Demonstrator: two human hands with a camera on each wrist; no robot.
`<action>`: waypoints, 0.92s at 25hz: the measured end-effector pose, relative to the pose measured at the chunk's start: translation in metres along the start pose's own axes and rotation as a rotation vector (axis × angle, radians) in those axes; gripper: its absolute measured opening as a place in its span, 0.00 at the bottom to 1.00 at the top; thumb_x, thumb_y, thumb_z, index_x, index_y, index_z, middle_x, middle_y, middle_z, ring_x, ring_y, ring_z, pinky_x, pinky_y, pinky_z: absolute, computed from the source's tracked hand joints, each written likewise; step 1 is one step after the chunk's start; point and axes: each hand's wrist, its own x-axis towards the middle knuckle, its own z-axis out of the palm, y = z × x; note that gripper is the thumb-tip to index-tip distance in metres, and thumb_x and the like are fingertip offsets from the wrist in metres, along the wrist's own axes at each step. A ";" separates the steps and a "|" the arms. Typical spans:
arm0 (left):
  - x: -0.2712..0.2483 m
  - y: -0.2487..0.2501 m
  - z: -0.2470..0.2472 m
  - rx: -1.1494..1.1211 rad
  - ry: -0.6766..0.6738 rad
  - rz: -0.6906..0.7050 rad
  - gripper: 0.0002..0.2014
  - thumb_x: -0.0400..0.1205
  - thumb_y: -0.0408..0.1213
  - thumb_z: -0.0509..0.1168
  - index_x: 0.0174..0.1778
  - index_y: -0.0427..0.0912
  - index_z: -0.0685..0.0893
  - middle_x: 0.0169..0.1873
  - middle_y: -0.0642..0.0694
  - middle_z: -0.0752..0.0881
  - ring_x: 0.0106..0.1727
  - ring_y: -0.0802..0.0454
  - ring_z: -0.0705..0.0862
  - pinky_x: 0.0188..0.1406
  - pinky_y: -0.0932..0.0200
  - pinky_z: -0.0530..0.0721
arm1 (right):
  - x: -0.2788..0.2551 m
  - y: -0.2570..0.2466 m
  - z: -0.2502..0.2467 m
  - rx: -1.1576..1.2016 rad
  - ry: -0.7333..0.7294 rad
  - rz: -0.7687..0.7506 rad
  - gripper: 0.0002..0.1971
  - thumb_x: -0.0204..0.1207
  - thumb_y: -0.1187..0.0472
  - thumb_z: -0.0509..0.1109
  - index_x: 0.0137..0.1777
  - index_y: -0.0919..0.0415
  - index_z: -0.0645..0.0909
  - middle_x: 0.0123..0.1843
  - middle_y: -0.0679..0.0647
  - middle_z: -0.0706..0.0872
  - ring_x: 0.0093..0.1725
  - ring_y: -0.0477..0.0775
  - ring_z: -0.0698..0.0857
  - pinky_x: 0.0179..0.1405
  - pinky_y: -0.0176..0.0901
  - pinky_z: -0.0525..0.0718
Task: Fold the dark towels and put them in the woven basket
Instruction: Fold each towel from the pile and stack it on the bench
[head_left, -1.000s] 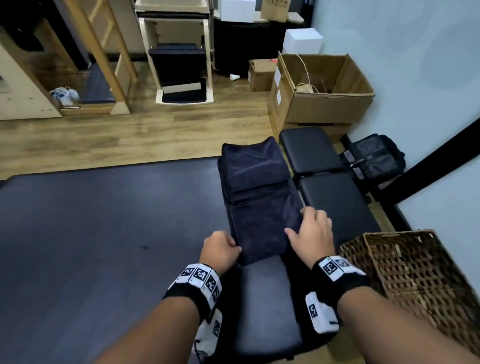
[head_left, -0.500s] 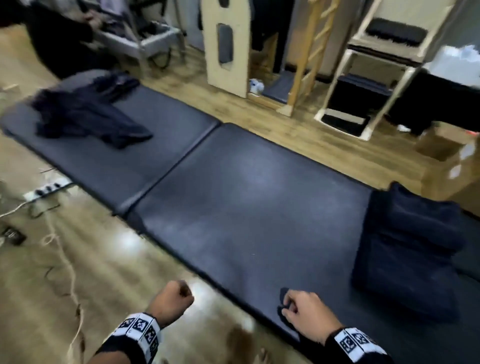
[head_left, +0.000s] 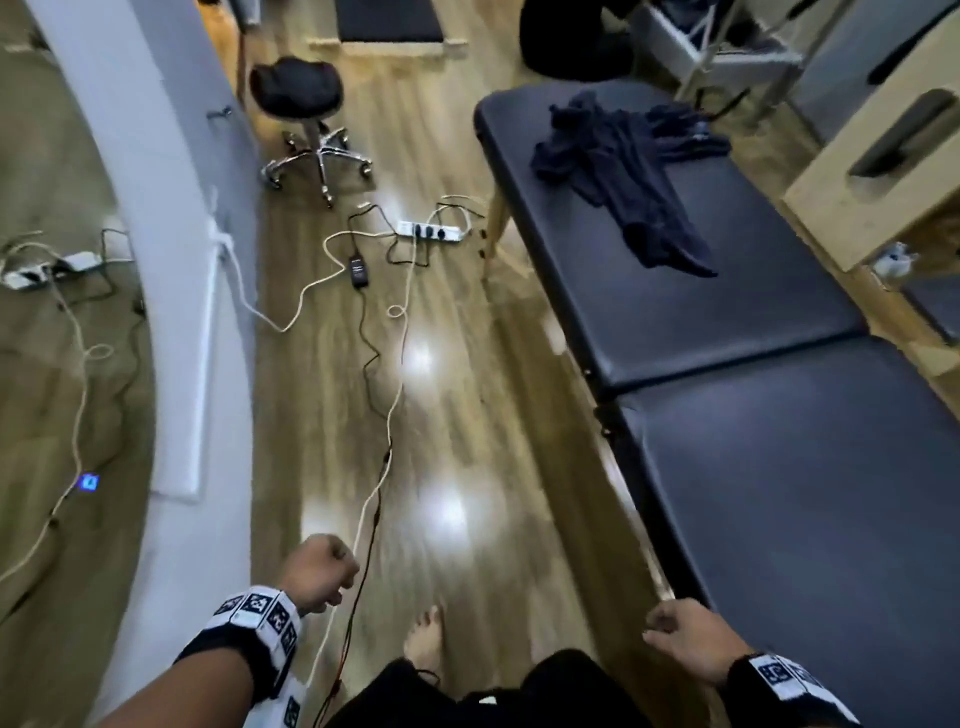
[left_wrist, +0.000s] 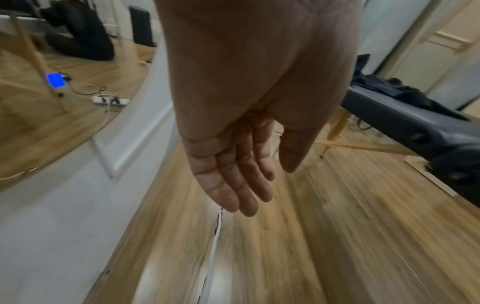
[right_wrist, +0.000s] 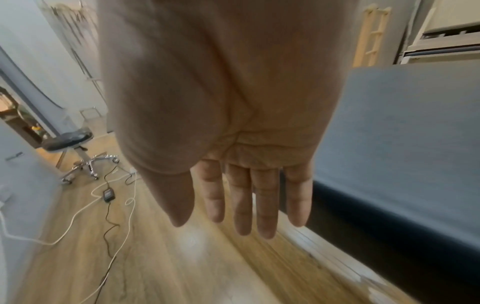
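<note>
**A:** Where do things stand with the towels?

**B:** A loose heap of dark towels (head_left: 631, 176) lies unfolded at the far end of a long padded tabletop (head_left: 779, 467), well apart from the person. No basket and no folded towel shows in any view, so how much is already done can't be told. At least this heap is left to fold and carry to the basket, so I'd judge the job unfinished.

**A:** And the hands?

**B:** Both are empty. In the head view the left hand (head_left: 318, 574) hangs over the wooden floor (head_left: 467, 415) and looks loosely curled; the right hand (head_left: 691, 636) sits just beside the near edge of the tabletop, fingers relaxed. A bare foot (head_left: 423, 642) shows between them — the person appears to be walking along the tabletop, probably towards the heap.

**A:** Do the wrist cameras add anything?

**B:** Yes. The left wrist view shows that hand's fingers (left_wrist: 233, 185) nearly straight and holding nothing, which the head view leaves unclear. It also catches the heap from the side, draped on the tabletop's edge. The right wrist view shows four straight fingers and thumb, palm empty, with the tabletop's bare surface beside them — but no towels. Only the head view gives the whole layout: cables (head_left: 363, 322), a power strip (head_left: 430, 230) and a stool (head_left: 306, 119) on the floor to the left.
</note>
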 end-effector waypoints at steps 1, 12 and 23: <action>0.003 -0.007 -0.009 -0.024 -0.005 -0.026 0.07 0.79 0.27 0.64 0.35 0.35 0.83 0.28 0.39 0.86 0.24 0.46 0.79 0.23 0.63 0.70 | 0.008 -0.018 -0.006 -0.041 -0.019 -0.001 0.07 0.78 0.45 0.73 0.52 0.43 0.81 0.60 0.45 0.88 0.64 0.47 0.86 0.67 0.39 0.80; 0.095 0.066 -0.119 -0.067 -0.090 -0.241 0.07 0.82 0.31 0.62 0.37 0.40 0.76 0.29 0.41 0.82 0.20 0.51 0.74 0.21 0.66 0.66 | 0.182 -0.213 -0.151 -0.201 -0.108 -0.187 0.05 0.75 0.48 0.75 0.42 0.45 0.84 0.52 0.48 0.92 0.55 0.49 0.89 0.60 0.44 0.85; 0.247 0.287 -0.250 0.224 -0.021 -0.026 0.04 0.79 0.35 0.65 0.39 0.43 0.82 0.34 0.44 0.87 0.28 0.50 0.83 0.22 0.67 0.74 | 0.297 -0.376 -0.315 -0.213 -0.131 -0.277 0.06 0.75 0.48 0.74 0.46 0.48 0.86 0.51 0.49 0.92 0.55 0.51 0.89 0.59 0.43 0.85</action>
